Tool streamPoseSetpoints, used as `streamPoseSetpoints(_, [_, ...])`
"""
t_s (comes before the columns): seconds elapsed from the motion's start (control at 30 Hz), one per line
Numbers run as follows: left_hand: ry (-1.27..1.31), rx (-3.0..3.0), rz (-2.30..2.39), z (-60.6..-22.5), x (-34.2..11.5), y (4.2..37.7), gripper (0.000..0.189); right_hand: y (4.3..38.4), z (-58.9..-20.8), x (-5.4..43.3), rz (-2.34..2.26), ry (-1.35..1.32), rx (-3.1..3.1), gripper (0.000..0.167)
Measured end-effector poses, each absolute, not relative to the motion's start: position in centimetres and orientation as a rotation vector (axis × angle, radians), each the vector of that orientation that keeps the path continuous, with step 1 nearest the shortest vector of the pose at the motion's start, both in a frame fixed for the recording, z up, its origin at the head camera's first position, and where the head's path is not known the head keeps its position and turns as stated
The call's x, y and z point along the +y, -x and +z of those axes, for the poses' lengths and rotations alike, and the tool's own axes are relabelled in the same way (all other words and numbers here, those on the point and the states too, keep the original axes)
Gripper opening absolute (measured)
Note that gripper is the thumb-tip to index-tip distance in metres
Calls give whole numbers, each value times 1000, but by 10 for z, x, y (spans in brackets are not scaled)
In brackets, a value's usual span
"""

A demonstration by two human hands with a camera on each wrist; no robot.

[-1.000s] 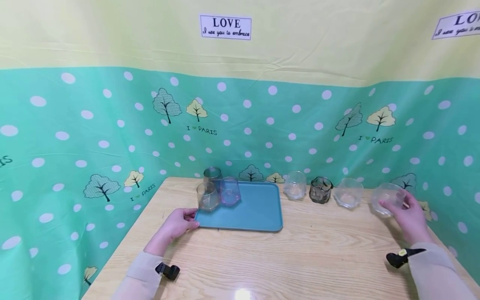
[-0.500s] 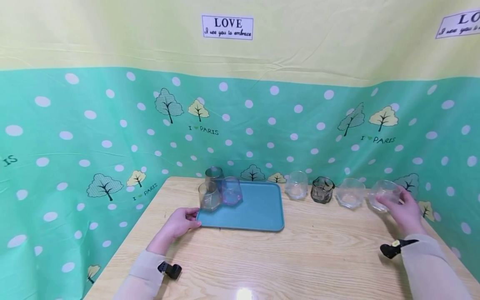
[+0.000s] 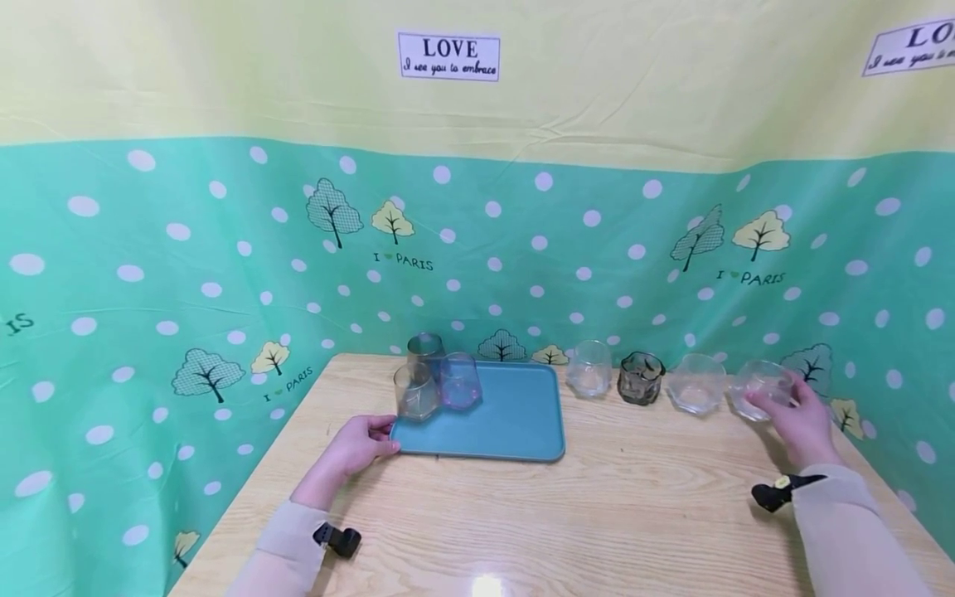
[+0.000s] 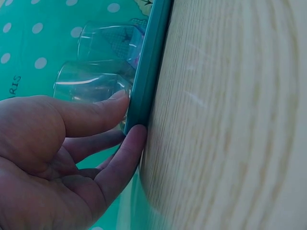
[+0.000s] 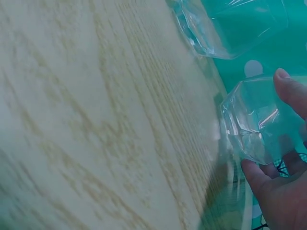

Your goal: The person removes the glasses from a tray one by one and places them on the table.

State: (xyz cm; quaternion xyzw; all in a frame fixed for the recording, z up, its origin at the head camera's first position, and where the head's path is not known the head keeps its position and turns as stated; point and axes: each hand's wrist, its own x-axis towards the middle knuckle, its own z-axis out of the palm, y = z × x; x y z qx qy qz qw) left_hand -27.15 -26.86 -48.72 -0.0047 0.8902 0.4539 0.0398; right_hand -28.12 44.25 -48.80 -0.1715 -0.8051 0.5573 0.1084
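My left hand [image 3: 356,444] pinches the near left corner of a blue-green tray [image 3: 515,414]; the left wrist view has the thumb over its rim and fingers beneath. On the tray's left side stand three glasses: a dark grey one [image 3: 425,344], a faintly amber one [image 3: 415,396] and a pinkish-purple one [image 3: 460,385]. At the right end of a row, my right hand [image 3: 802,427] grips a clear faceted glass [image 5: 254,112], thumb on one side, fingers on the other. It is upright in the head view, close beside another clear glass [image 3: 697,390].
Further left in the row stand a smoky dark glass [image 3: 640,381] with a wavy rim and a clear glass [image 3: 589,375] near the tray's right edge. A green dotted curtain [image 3: 522,249] hangs right behind the wooden table [image 3: 597,514].
My right hand has shifted left with the clear glass, bringing it nearer to the neighbouring glass. The left hand keeps its hold on the tray's corner.
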Motion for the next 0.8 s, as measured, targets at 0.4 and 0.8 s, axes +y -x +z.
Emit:
streamPoseSetpoints(0.4, [22,2727,1395,-487,-269,271,60,280,-491,443,1594,474,-2394,104])
streamPoseSetpoints(0.8, [13,2714,1423,-487,-269,270,60,279,-492,447,1608,449,-2430,108])
